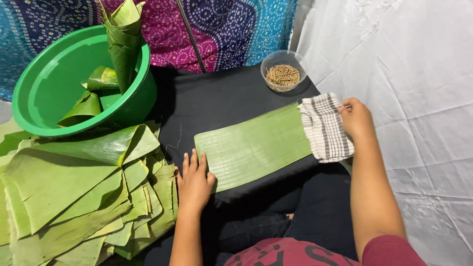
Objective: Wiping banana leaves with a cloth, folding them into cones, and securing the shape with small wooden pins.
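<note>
Black cloth (231, 98): leaf strip (253, 145), checked rag (325, 130)

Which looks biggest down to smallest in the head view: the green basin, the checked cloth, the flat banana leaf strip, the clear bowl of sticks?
1. green basin
2. flat banana leaf strip
3. checked cloth
4. clear bowl of sticks; farthest away, so its size is unsure.

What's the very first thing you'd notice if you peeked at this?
A long green leaf strip lies flat on black cloth in the middle, with the left hand pressing its near end and the right hand holding a checked cloth on its far end. To the left sit a big pile of cut leaves and a bright green basin holding rolled leaf cones.
</note>
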